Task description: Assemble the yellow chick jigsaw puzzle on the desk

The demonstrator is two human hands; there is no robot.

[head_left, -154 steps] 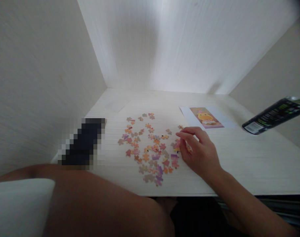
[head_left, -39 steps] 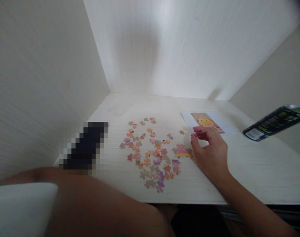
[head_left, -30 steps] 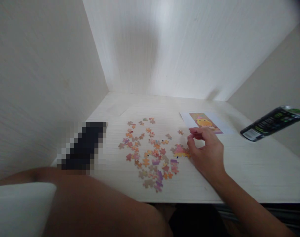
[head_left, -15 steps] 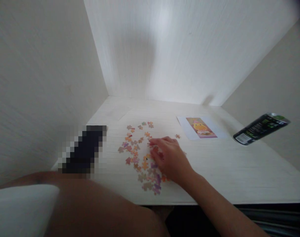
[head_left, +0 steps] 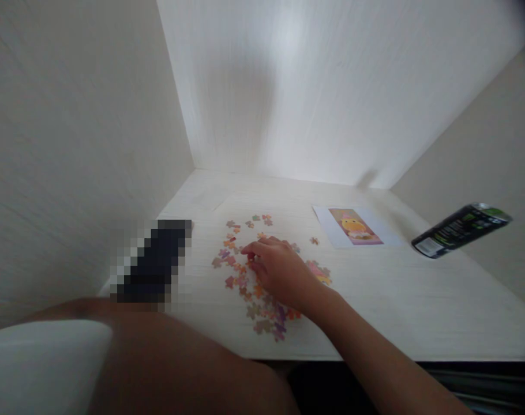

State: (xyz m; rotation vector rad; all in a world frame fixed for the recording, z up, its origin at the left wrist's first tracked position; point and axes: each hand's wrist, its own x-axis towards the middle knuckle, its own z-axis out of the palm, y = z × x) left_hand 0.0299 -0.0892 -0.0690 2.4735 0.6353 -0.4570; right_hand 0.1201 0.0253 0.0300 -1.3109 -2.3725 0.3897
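Observation:
My right hand is over a scatter of small jigsaw puzzle pieces on the white tabletop. Its thumb and index finger are curved and apart, and no piece shows between them. The index fingertip is close to orange and pink pieces on the left of the scatter. Palm and wrist cover some of the pieces. To the right of the wrist, a pink and yellow cluster of pieces lies close together, partly hidden. One loose piece sits apart beyond the hand. My left hand is out of the picture.
A paper with a printed yellow cartoon figure lies at the back right. Beyond it to the right stands a black and green can. A dark, pixelated object is on the left. White panels enclose the table's back and sides.
My right hand has moved left across the pieces, uncovering the pink and yellow cluster beside the wrist. The view has shifted slightly.

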